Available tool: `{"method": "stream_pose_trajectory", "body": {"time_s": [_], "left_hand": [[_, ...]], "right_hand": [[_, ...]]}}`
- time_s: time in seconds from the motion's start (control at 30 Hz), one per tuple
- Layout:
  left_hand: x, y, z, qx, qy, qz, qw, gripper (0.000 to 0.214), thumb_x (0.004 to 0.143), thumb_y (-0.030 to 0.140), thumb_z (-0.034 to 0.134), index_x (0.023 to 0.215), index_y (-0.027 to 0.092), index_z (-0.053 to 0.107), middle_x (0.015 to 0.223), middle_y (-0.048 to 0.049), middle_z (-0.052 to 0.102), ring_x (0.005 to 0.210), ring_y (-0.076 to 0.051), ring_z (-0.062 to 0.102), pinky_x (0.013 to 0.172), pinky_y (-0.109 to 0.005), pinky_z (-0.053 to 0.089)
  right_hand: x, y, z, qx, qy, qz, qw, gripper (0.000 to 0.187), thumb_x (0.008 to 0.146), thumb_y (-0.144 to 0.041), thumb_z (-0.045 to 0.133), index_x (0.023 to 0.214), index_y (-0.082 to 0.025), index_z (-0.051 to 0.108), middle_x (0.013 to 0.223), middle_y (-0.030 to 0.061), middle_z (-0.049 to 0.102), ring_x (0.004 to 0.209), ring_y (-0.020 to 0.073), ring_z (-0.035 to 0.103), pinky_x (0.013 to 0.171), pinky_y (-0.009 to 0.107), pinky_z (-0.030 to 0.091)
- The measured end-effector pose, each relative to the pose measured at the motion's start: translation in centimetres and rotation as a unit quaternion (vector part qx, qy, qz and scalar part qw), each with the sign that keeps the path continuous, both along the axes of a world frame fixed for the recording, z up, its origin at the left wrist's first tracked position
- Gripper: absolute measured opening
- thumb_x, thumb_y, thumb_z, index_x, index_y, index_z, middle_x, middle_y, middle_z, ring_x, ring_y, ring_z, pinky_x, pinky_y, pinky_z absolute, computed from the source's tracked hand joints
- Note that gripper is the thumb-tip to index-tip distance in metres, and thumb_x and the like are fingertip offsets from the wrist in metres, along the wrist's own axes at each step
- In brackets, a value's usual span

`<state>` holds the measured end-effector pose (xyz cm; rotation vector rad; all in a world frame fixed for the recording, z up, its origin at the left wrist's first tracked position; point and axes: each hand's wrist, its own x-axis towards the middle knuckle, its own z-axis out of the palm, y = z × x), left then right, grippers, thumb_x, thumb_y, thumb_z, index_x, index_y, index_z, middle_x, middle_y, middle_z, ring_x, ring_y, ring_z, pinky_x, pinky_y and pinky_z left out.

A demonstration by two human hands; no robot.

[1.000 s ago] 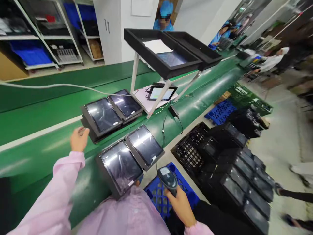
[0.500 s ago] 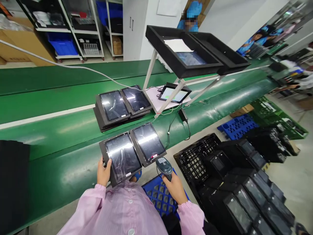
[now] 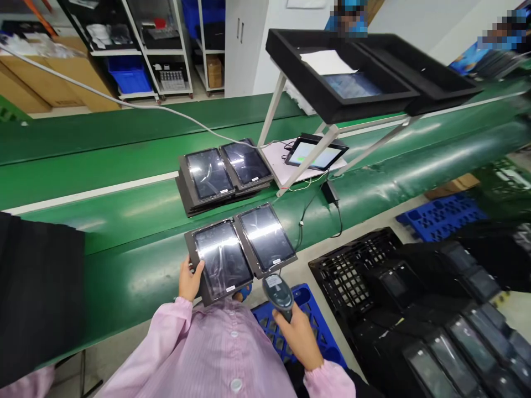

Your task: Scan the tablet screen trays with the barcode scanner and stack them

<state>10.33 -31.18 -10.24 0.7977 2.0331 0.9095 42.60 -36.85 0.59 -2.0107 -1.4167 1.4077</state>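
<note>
My left hand (image 3: 190, 280) grips the left edge of a dark foam tray (image 3: 191, 247), thumb on top. Two glossy screen panels in clear film lie on this tray, a left panel (image 3: 223, 260) and a right panel (image 3: 266, 237), each with a small white label near its lower edge. In my right hand (image 3: 299, 333) is a barcode scanner (image 3: 279, 293), fingers wrapped round its handle. The scanner's head points toward the tray's lower right corner, just below the right panel. Farther back, a stack of similar trays (image 3: 182, 190) bears two more panels.
A white-legged stand (image 3: 307, 157) holds black foam boxes (image 3: 340, 110) above a lit tablet (image 3: 317, 153). Dark foam sheets (image 3: 41, 287) are piled at left. On the floor at right are a black pallet (image 3: 346, 276), a blue pallet (image 3: 309, 304) and stacked foam trays (image 3: 440, 342).
The view has shifted left. The scanner has turned slightly away from the right panel's label, where a red light showed earlier; that light is gone. My left hand keeps its grip on the tray.
</note>
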Motion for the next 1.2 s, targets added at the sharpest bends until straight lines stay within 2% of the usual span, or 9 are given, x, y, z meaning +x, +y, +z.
{"method": "stream_pose_trajectory", "body": {"time_s": [0.17, 0.33, 0.53, 0.7, 0.87, 1.03, 1.2], "left_hand": [[-0.1, 0.3, 1.2, -0.01, -0.058, 0.001, 0.998, 0.067, 0.075, 0.053, 0.07, 0.132, 0.021, 0.055, 0.127, -0.0137, 0.056, 0.098, -0.021, 0.061, 0.088, -0.036, 0.05], [-0.3, 0.6, 2.0, -0.021, -0.099, 0.002, 0.995, 0.063, 0.073, 0.051, 0.073, 0.126, 0.02, 0.057, 0.125, -0.0124, 0.06, 0.096, -0.02, 0.062, 0.082, -0.032, 0.052], [-0.5, 1.1, 2.8, -0.026, -0.12, -0.031, 0.992, 0.058, 0.072, 0.049, 0.074, 0.118, 0.017, 0.06, 0.122, -0.0127, 0.063, 0.092, -0.02, 0.064, 0.076, -0.03, 0.053], [-0.7, 1.2, 2.8, -0.032, -0.141, -0.034, 0.989, 0.058, 0.071, 0.049, 0.076, 0.117, 0.016, 0.06, 0.123, -0.0127, 0.063, 0.091, -0.019, 0.065, 0.077, -0.03, 0.053], [-0.3, 2.1, 3.2, -0.04, -0.169, 0.041, 0.984, 0.06, 0.063, 0.046, 0.083, 0.109, 0.013, 0.063, 0.109, -0.0122, 0.068, 0.088, -0.018, 0.065, 0.078, -0.03, 0.052], [0.7, 3.3, 5.1, -0.059, -0.309, 0.065, 0.947, 0.054, 0.057, 0.045, 0.087, 0.096, 0.015, 0.064, 0.076, -0.0021, 0.068, 0.062, -0.014, 0.062, 0.06, -0.027, 0.049], [0.5, 3.9, 5.8, -0.031, -0.369, 0.115, 0.922, 0.057, 0.053, 0.038, 0.09, 0.097, 0.019, 0.059, 0.068, 0.0022, 0.066, 0.055, -0.013, 0.06, 0.053, -0.025, 0.047]], "right_hand": [[-5.5, -3.7, 0.9, -0.043, 0.049, 0.069, 0.995, 0.035, 0.085, -0.031, 0.05, 0.115, -0.02, 0.063, 0.11, 0.0074, 0.071, 0.102, 0.0236, 0.066, 0.09, 0.03, 0.047], [-7.7, -4.6, 0.8, -0.063, 0.046, 0.048, 0.996, 0.037, 0.086, -0.028, 0.048, 0.12, -0.019, 0.06, 0.109, 0.0067, 0.071, 0.101, 0.0232, 0.066, 0.087, 0.029, 0.047], [-8.6, -4.9, 0.5, -0.075, 0.054, 0.018, 0.996, 0.039, 0.086, -0.028, 0.051, 0.122, -0.017, 0.058, 0.107, 0.0076, 0.072, 0.1, 0.0251, 0.066, 0.085, 0.031, 0.047], [-9.0, -5.0, 0.6, -0.07, 0.046, 0.006, 0.996, 0.032, 0.086, -0.03, 0.049, 0.113, -0.017, 0.06, 0.105, 0.0081, 0.071, 0.099, 0.0255, 0.066, 0.086, 0.032, 0.046], [-8.6, -5.1, 0.7, -0.057, 0.041, -0.013, 0.997, 0.036, 0.085, -0.033, 0.05, 0.115, -0.016, 0.06, 0.108, 0.0101, 0.071, 0.102, 0.0259, 0.066, 0.089, 0.032, 0.047], [-7.4, -5.0, 0.2, -0.049, 0.014, -0.063, 0.997, 0.043, 0.081, -0.045, 0.052, 0.108, -0.015, 0.065, 0.102, 0.013, 0.073, 0.101, 0.0286, 0.068, 0.087, 0.033, 0.051], [-6.5, -4.4, -0.6, 0.002, -0.034, -0.102, 0.994, 0.053, 0.075, -0.054, 0.05, 0.104, -0.014, 0.069, 0.089, 0.0131, 0.075, 0.094, 0.0301, 0.07, 0.081, 0.031, 0.053]]}}
